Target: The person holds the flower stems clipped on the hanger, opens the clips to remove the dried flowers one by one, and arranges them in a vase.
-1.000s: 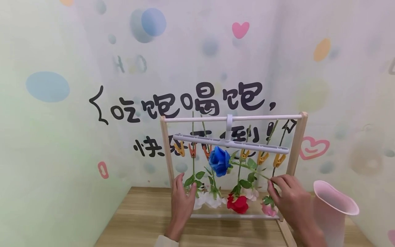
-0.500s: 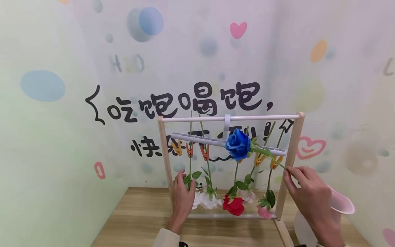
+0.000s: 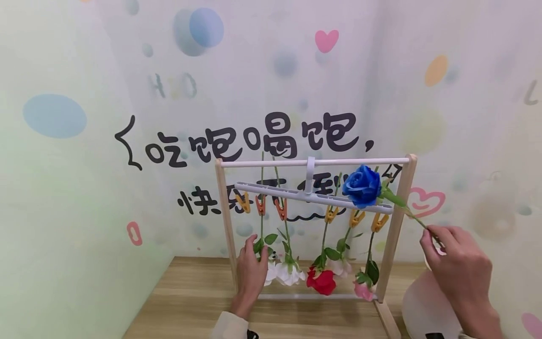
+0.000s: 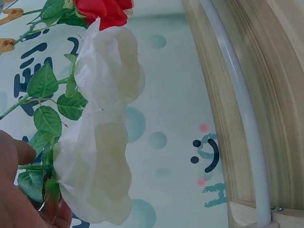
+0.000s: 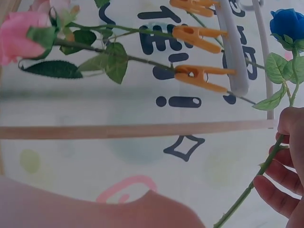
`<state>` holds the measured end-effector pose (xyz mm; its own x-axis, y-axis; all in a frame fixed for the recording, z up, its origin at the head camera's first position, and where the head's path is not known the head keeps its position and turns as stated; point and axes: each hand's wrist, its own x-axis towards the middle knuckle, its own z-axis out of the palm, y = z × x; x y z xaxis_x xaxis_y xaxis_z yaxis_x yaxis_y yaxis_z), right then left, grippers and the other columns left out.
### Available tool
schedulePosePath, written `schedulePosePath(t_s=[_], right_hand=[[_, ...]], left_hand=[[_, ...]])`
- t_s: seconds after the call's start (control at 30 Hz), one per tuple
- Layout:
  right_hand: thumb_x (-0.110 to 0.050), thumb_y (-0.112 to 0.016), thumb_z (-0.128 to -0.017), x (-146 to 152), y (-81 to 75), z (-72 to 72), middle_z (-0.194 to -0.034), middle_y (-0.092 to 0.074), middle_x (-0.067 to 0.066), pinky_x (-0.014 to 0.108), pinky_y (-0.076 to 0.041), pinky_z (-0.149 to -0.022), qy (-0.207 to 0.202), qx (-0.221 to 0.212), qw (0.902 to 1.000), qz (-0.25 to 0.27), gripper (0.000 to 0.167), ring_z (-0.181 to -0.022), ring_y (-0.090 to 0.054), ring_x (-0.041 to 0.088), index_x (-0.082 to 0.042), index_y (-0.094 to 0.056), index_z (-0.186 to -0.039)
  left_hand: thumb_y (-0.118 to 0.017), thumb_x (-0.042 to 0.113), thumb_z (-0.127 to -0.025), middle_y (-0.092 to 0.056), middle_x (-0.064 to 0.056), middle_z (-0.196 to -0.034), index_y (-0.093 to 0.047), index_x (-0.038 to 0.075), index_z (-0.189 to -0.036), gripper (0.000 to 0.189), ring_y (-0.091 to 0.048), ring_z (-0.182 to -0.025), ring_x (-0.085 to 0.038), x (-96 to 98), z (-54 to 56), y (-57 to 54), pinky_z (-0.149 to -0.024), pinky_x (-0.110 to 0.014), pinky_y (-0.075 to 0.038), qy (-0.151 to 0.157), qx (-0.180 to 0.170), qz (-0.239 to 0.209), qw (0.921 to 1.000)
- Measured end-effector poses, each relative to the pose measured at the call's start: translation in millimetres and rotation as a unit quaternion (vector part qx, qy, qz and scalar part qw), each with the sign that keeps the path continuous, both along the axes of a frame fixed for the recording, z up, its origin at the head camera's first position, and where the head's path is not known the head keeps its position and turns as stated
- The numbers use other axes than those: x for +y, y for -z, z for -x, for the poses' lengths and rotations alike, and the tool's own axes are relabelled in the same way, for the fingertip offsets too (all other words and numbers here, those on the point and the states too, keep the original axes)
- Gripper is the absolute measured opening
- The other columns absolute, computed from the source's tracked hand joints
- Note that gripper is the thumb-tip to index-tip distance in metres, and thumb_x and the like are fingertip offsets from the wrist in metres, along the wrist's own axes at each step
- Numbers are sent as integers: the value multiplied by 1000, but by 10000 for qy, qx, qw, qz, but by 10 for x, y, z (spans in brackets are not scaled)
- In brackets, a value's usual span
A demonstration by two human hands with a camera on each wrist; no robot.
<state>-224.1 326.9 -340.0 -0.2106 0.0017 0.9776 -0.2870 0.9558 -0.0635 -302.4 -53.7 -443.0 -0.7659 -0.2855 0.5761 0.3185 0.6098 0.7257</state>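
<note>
A blue artificial rose [image 3: 362, 186] slants up and leftward from my right hand [image 3: 461, 270], which pinches its green stem between thumb and fingers. The bloom overlaps the right part of a clip hanger [image 3: 292, 194] in the head view. My left hand [image 3: 251, 273] is at the lower left, relaxed, thumb and fingers on either side of the leaves and stem above a white rose [image 4: 92, 166]. Part of those fingers is hidden behind the bloom. Beside it a second white rose [image 3: 290, 274] hangs upside down, then a red rose [image 3: 321, 281] and a pink rose [image 3: 364, 288].
The hanger hooks over the rail of a wooden stand [image 3: 394, 245] on a wood-grain table [image 3: 161, 301]. Orange and yellow clips [image 3: 331, 215] hold the stems; the leftmost yellow clip [image 3: 243, 203] shows no stem. A pale vase [image 3: 425, 301] stands right, partly behind my right hand.
My right hand has carried the blue rose rightward and up, from the hanger's middle to its right end. My left hand has stayed by the white rose.
</note>
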Motion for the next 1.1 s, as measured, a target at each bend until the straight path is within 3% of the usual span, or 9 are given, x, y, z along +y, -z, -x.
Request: schedulePosePath(t_s=[0.27, 0.47, 0.6, 0.73, 0.9, 0.97, 1.0, 1.1], right_hand=[[-30, -50, -90, 182, 124, -18, -78, -67, 14, 32, -36, -52, 206, -49, 9998, 66, 36, -68, -60, 29, -1, -72, -86], [-29, -49, -89, 266, 198, -74, -79, -67, 17, 26, -38, -50, 313, -315, 9990, -6, 39, -68, -59, 27, 2, -71, -86], [-28, -51, -88, 310, 218, -85, -80, -68, 18, 22, -37, -49, 244, -364, 9990, 77, 37, -71, -53, 1, 3, -70, -85], [-26, -54, -87, 335, 231, -83, -80, -67, 17, 17, -37, -52, 120, -424, 9989, 137, 33, -81, -35, -24, 3, -70, -86], [-21, -60, -82, 333, 279, -63, -80, -67, 16, 17, -40, -54, -64, -580, 9982, 161, 26, -93, -26, -35, 2, -70, -85], [-18, -63, -80, 333, 312, -64, -79, -67, 16, 22, -40, -53, -82, -664, 9976, 190, 22, -90, -30, -34, 2, -71, -84], [-16, -65, -78, 333, 324, -72, -79, -67, 16, 21, -41, -52, -63, -748, 9970, 194, 20, -86, -40, -29, 2, -70, -84], [-10, -73, -76, 326, 359, -94, -80, -66, 20, 28, -47, -53, 133, -1257, 9917, 252, 16, -73, -64, 4, 4, -70, -83]], left_hand=[[-71, 13, -90, -71, -14, -91, -66, 5, -111, 23, -68, -82, -29, 18, 35, 54, -64, -41, -51, -198, 391, 234, 9988], [-70, 13, -92, -71, -12, -92, -68, 4, -105, 16, -68, -85, -26, 12, 23, 58, -68, -40, -54, -98, 345, 275, 9990], [-70, 12, -91, -71, -12, -92, -68, 4, -104, 15, -68, -85, -26, 4, 14, 59, -68, -40, -54, -122, 343, 309, 9989], [-71, 11, -90, -71, -12, -90, -68, 3, -103, 15, -68, -82, -26, -1, 4, 61, -66, -40, -54, -179, 390, 323, 9986], [-72, 12, -89, -71, -12, -87, -69, 3, -102, 16, -68, -78, -26, -13, 0, 65, -62, -39, -53, -216, 458, 344, 9981], [-72, 12, -89, -71, -12, -87, -69, 3, -102, 16, -68, -78, -26, -12, 2, 66, -62, -39, -53, -204, 470, 368, 9980], [-72, 12, -89, -71, -12, -87, -69, 3, -103, 16, -68, -78, -26, -10, 2, 68, -62, -38, -53, -191, 484, 376, 9979], [-72, 12, -89, -71, -12, -87, -69, 3, -103, 17, -68, -77, -26, -3, 3, 69, -61, -38, -52, -171, 496, 391, 9979]])
